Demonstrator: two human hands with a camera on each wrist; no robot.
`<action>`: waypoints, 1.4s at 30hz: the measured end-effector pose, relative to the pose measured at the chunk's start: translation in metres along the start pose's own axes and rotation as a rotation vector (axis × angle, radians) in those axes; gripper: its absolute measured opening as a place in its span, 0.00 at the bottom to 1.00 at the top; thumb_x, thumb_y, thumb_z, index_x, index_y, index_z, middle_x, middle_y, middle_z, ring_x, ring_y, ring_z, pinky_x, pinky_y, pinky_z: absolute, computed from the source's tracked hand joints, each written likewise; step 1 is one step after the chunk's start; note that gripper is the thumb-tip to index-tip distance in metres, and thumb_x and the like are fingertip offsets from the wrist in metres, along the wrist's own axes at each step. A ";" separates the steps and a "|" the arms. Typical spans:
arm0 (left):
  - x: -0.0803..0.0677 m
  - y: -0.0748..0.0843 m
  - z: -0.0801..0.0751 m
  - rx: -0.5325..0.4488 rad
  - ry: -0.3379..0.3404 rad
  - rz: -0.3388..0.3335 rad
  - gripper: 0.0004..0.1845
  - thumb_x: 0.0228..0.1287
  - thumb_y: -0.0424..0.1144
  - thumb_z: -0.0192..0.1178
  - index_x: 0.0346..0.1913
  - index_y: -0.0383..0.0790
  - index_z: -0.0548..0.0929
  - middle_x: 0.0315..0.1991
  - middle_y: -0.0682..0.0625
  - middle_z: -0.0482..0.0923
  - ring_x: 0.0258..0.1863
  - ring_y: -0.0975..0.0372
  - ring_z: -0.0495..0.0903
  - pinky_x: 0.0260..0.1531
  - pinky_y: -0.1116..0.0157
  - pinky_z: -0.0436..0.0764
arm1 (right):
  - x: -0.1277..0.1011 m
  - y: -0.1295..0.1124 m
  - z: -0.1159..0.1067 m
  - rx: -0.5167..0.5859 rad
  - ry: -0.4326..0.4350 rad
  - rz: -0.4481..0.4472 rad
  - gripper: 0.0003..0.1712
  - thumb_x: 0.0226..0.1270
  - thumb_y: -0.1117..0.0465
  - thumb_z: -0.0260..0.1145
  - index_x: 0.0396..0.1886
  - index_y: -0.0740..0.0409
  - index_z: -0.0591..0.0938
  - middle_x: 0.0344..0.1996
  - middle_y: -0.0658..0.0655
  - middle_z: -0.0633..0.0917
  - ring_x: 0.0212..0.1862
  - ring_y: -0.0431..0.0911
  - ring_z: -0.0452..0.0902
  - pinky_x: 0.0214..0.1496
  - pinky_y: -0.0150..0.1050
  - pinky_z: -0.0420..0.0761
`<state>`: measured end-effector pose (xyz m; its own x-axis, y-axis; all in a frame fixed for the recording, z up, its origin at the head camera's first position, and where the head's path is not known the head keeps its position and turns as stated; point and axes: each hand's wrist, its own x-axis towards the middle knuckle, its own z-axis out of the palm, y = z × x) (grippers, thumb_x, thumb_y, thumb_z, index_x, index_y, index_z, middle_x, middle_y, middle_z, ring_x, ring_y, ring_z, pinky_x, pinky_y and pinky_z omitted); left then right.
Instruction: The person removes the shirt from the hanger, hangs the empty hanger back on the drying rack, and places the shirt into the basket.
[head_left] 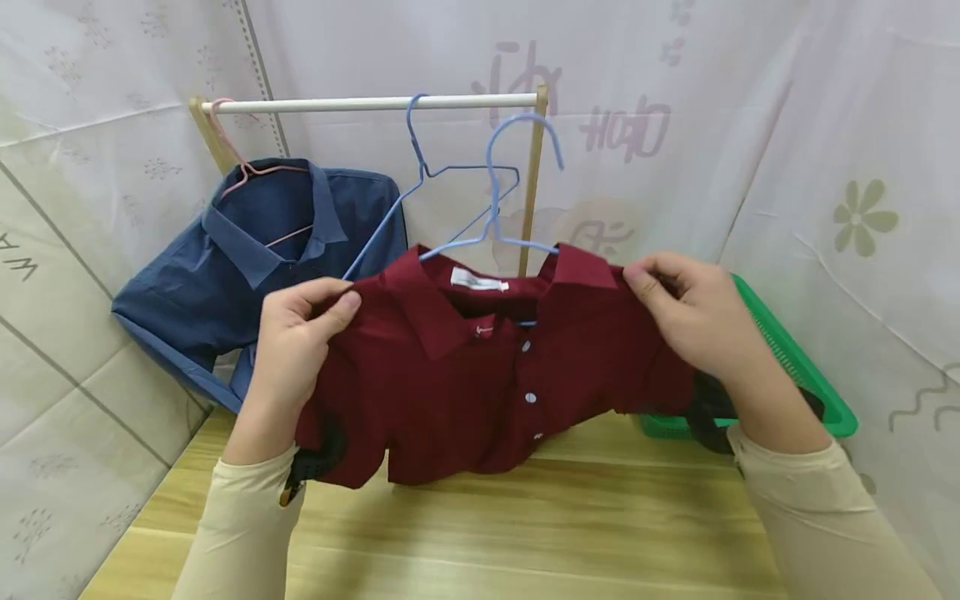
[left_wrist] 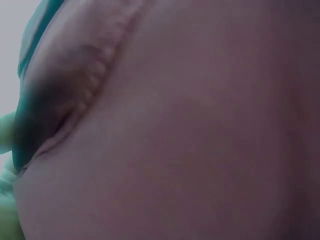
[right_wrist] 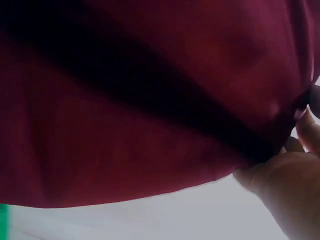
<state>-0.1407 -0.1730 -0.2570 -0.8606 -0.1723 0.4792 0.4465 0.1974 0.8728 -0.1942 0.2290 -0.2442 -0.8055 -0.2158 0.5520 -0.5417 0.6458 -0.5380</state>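
A: What are the 2 hands doing?

B: Both hold a dark red shirt (head_left: pixel 480 375) up over a pale wooden tabletop (head_left: pixel 525 517). The left hand (head_left: pixel 296 350) pinches the left shoulder of the shirt between thumb and curled fingers. The right hand (head_left: pixel 693 321) pinches the right shoulder the same way. A light blue hanger (head_left: pixel 495 208) sits inside the collar, its hook free in the air, not on anything.

A: What lies behind the shirt?

B: A small wooden rack with a white rail (head_left: pixel 367 104) at the far side. On the rail hang 1 empty blue hanger (head_left: pixel 420 167) in the middle and, at the left, a navy shirt (head_left: pixel 247 275) on a pink hanger (head_left: pixel 240 167). A green basket (head_left: pixel 795 367) stands at the right, partly behind the right forearm.

A: Do the wrist views add anything?

B: Little. The left wrist view is blurred cloth held close to the lens. The right wrist view shows red cloth with fingers (right_wrist: pixel 290 185) gripping its edge.

A: How would this step be done well, in your judgement?

B: Keep both shoulder seams seated squarely on the hanger arms and pulled evenly, so the collar stays centred. I would keep the buttoned front facing near and the hook upright, so the cloth cannot slide off 1 side.
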 end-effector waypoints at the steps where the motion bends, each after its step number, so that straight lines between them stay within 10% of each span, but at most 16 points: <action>1: -0.006 -0.010 0.000 -0.010 -0.012 -0.040 0.07 0.74 0.27 0.62 0.41 0.32 0.91 0.28 0.60 0.84 0.31 0.64 0.79 0.31 0.70 0.79 | -0.008 0.005 0.008 0.002 -0.035 0.041 0.14 0.84 0.53 0.62 0.46 0.56 0.89 0.26 0.47 0.78 0.30 0.38 0.69 0.32 0.30 0.68; 9: -0.044 -0.065 0.005 -0.152 -0.031 -0.194 0.17 0.71 0.23 0.62 0.33 0.48 0.92 0.27 0.59 0.85 0.29 0.67 0.81 0.30 0.71 0.81 | -0.061 0.027 0.047 0.073 -0.183 0.312 0.21 0.85 0.45 0.57 0.53 0.53 0.87 0.37 0.56 0.84 0.39 0.45 0.75 0.37 0.35 0.76; 17: -0.067 -0.094 0.002 -0.218 -0.043 -0.298 0.20 0.69 0.22 0.62 0.31 0.53 0.93 0.29 0.60 0.88 0.29 0.67 0.83 0.30 0.70 0.83 | -0.092 0.037 0.072 0.166 -0.217 0.384 0.16 0.84 0.52 0.61 0.50 0.57 0.88 0.32 0.52 0.83 0.34 0.40 0.74 0.33 0.34 0.75; 34: -0.078 -0.109 0.008 -0.303 0.018 -0.296 0.22 0.66 0.19 0.62 0.29 0.51 0.93 0.28 0.59 0.88 0.26 0.69 0.83 0.27 0.71 0.82 | -0.097 0.036 0.096 0.104 -0.295 0.407 0.15 0.84 0.55 0.61 0.51 0.60 0.88 0.48 0.59 0.89 0.46 0.49 0.78 0.48 0.39 0.80; 42: -0.080 -0.112 0.008 -0.239 -0.085 -0.263 0.20 0.68 0.20 0.61 0.30 0.50 0.93 0.27 0.59 0.85 0.28 0.68 0.79 0.27 0.72 0.78 | -0.100 0.029 0.099 0.097 -0.254 0.419 0.13 0.83 0.57 0.62 0.49 0.59 0.89 0.45 0.58 0.90 0.43 0.48 0.78 0.45 0.38 0.80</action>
<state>-0.1233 -0.1738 -0.3935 -0.9663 -0.1044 0.2353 0.2436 -0.0759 0.9669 -0.1538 0.1967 -0.3782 -0.9852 -0.1319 0.1095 -0.1692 0.6468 -0.7436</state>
